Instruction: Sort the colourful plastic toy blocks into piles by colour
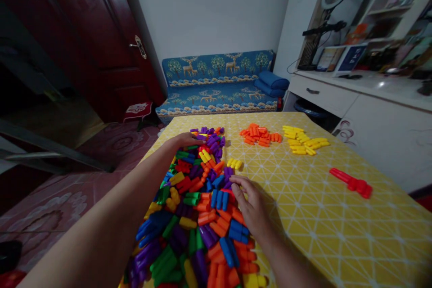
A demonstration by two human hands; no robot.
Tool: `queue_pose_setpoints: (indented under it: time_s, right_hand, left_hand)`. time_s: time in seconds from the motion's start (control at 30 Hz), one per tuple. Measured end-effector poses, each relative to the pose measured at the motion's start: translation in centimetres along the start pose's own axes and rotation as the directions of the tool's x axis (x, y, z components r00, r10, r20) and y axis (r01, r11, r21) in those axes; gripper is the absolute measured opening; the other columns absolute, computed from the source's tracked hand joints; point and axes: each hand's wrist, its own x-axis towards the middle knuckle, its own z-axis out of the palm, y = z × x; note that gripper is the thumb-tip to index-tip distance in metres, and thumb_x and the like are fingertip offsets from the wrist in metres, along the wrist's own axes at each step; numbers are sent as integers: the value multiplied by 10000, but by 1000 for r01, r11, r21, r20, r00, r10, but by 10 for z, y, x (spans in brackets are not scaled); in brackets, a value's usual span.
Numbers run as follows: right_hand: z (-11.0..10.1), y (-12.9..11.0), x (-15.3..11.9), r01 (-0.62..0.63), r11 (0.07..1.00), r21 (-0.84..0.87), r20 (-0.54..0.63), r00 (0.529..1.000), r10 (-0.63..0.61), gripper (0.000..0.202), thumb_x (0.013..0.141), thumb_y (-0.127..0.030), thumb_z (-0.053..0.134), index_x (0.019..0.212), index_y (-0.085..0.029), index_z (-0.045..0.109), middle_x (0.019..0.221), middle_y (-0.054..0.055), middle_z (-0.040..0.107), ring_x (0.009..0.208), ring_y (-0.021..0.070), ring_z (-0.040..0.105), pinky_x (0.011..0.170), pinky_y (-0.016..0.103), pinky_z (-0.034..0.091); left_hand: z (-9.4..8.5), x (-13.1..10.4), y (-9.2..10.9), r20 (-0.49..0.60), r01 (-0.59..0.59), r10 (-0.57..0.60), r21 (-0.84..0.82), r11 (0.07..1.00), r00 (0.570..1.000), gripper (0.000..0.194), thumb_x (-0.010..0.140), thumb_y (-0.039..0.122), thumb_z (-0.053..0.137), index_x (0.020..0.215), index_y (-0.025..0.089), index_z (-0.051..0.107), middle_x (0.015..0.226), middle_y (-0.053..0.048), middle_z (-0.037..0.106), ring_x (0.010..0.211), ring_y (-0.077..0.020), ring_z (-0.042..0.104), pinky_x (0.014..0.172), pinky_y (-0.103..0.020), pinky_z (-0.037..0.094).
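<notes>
A long pile of plastic building pieces (194, 198) in purple, orange, blue, green, yellow and red runs along the table's left side. My left hand (189, 139) lies flat over its far end with fingers stretched out, beside several purple pieces (214, 144). At the pile's right edge, the thumb and fingertips of my right hand (248, 193) close at a purple plastic piece (228, 173); the grip is partly hidden. Just beyond that hand sits a small yellow piece (234, 164). Blue pieces (219, 199) lie to its left.
Farther back are a heap of orange pieces (259, 135) and a heap of yellow pieces (303, 140). A red joined piece (351, 183) lies at the right on the yellow patterned tablecloth (303, 216). A blue sofa (219, 81) and a white cabinet (381, 112) stand beyond the table.
</notes>
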Motion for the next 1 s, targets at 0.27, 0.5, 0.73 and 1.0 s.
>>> queue_pose_setpoints:
  time_s: [0.27,0.5,0.73,1.0]
  right_hand:
    - [3,7,0,-26,999,45,31,999,24,233,913,-422,504,1000,-299,682,1043,27,724,958,191,677,827,309,542]
    - [2,11,1,-14,997,81,44,999,11,219,898,-438,513,946,-307,681,981,25,737,914,205,686,811,319,534]
    - [3,10,1,9,997,83,16,1000,-11,223,886,-450,512,904,-304,681,940,32,742,889,214,689,792,325,530]
    - [6,15,-1,-18,993,119,19,1000,16,254,912,-450,488,954,-306,692,988,29,737,926,205,683,796,312,536]
  left_hand:
    - [-3,-26,7,127,-32,36,-30,999,991,507,702,592,657,1006,197,746,1007,-52,745,896,-238,664,749,-260,495]
    - [-8,-85,22,80,-127,129,-31,991,988,481,722,537,656,1067,207,712,950,-20,732,868,-209,651,724,-239,468]
    - [-28,-131,30,155,-306,311,-51,951,938,486,831,618,513,805,204,764,787,-24,737,737,-177,648,674,-234,445]
    - [-16,-54,84,-82,-299,321,205,932,943,461,827,336,575,1277,243,623,1224,-65,662,1090,-233,610,911,-278,458]
